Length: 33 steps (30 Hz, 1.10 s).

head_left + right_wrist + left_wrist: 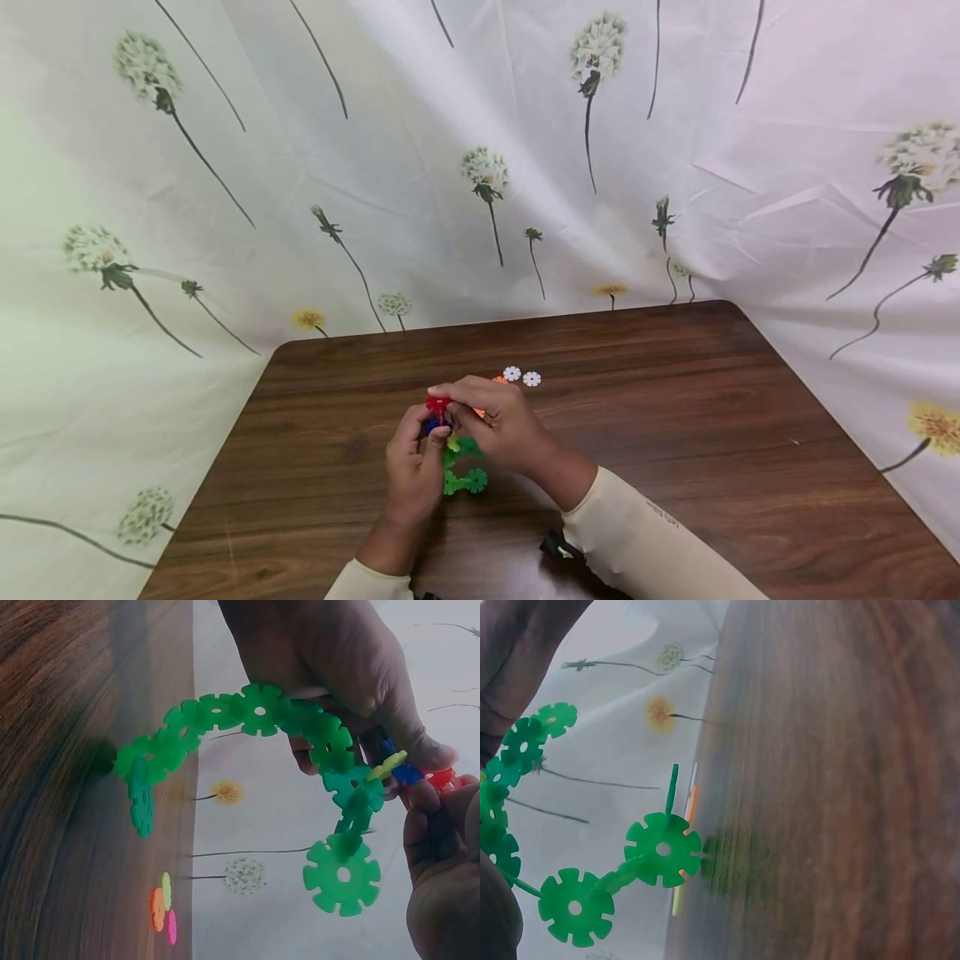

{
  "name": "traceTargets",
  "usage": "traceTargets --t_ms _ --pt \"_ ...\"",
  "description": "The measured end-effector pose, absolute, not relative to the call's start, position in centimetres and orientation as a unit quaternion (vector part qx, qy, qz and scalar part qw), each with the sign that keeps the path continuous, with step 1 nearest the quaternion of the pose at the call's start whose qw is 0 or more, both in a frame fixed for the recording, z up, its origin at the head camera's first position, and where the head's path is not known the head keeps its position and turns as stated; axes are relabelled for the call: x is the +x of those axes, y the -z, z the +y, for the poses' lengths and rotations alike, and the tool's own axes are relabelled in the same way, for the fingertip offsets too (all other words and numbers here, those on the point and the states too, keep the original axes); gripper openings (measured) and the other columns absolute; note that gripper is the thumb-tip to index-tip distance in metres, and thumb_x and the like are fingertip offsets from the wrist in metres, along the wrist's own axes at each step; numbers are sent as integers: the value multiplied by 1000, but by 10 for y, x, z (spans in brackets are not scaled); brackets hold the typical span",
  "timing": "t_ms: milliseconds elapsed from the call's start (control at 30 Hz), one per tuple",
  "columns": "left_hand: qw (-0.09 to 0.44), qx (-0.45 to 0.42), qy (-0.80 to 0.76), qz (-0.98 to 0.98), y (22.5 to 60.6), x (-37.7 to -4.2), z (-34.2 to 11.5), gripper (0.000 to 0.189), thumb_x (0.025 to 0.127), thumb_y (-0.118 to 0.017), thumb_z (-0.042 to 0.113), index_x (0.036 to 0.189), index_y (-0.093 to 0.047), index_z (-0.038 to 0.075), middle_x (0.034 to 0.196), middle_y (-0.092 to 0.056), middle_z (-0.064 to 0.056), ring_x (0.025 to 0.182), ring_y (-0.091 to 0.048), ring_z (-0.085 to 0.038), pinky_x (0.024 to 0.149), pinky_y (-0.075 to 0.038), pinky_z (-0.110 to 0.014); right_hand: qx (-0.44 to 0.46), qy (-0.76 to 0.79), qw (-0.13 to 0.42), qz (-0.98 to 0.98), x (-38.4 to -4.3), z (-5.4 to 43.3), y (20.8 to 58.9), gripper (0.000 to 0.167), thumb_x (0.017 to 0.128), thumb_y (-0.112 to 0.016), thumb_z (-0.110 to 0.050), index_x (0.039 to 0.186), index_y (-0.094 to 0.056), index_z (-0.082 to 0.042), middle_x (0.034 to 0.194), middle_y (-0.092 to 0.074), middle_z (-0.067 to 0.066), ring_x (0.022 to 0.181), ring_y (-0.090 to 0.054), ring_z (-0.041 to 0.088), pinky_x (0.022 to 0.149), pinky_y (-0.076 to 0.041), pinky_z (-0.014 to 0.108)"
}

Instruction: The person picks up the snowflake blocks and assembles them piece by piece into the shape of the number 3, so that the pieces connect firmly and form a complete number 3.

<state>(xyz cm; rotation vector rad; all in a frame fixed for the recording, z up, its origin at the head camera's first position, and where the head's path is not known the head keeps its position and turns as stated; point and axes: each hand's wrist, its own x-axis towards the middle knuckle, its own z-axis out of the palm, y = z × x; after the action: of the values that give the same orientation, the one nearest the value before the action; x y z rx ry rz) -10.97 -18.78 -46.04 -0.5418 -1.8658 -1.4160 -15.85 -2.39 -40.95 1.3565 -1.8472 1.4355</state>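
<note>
Notched plastic snowflake discs are joined in a chain (330, 746), mostly green, running through a yellow disc (388, 764) to a blue disc (409, 773) and a red disc (441, 778) at one end. My left hand (412, 471) grips the chain's end near the blue disc, thumb pressed close to the red one. From the other side my right hand (510, 421) pinches the red disc (437, 404) between thumb and fingers. Green discs (476, 480) hang below both hands in a curve. Fingers partly hide where red and blue meet.
Two white discs (532, 379) lie on the brown wooden table (637, 400) beyond the right hand, with an orange disc (500, 380) beside them. In the right wrist view a pink disc (172, 928) also shows. A dandelion-print cloth (420, 167) hangs behind the table.
</note>
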Motion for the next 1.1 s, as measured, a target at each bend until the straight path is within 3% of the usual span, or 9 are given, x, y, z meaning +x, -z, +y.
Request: traceTargets --t_ms 333,633,767,900,1100 --pt "378 -228 538 -718 461 -109 -183 30 109 -58 18 118 -68 -9 101 -68 -23 98 -65 -3 89 -57 -13 499 -520 203 -663 -158 -22 410 31 101 -68 10 129 -76 2 104 -80 12 74 -62 12 67 -56 16" --pt "367 -227 534 -727 465 -107 -186 26 110 -58 13 119 -67 -9 99 -64 -24 95 -62 -3 87 -56 -13 520 -500 213 -659 -160 -21 409 32 99 -69 13 128 -76 3 98 -76 11 70 -53 10 63 -49 13" --pt "354 -214 550 -726 465 -108 -188 21 108 -60 2 124 -68 -8 104 -66 -21 97 -63 -3 89 -56 -14 523 -472 238 -669 -162 -21 408 31 99 -71 10 128 -75 2 104 -79 10 76 -63 12 71 -55 14" --pt "344 -208 559 -725 465 -108 -191 30 102 -63 -12 132 -68 -7 112 -70 -21 105 -67 -4 96 -57 -15 514 -457 247 -683 -162 -22 406 29 100 -72 5 129 -74 1 110 -80 11 87 -73 13 80 -61 17" --pt "366 -227 551 -715 461 -109 -190 40 98 -68 -14 138 -68 -9 122 -74 -30 118 -68 -1 104 -55 -15 494 -490 218 -684 -160 -19 403 23 102 -69 8 125 -71 2 108 -78 13 87 -77 15 77 -65 20"
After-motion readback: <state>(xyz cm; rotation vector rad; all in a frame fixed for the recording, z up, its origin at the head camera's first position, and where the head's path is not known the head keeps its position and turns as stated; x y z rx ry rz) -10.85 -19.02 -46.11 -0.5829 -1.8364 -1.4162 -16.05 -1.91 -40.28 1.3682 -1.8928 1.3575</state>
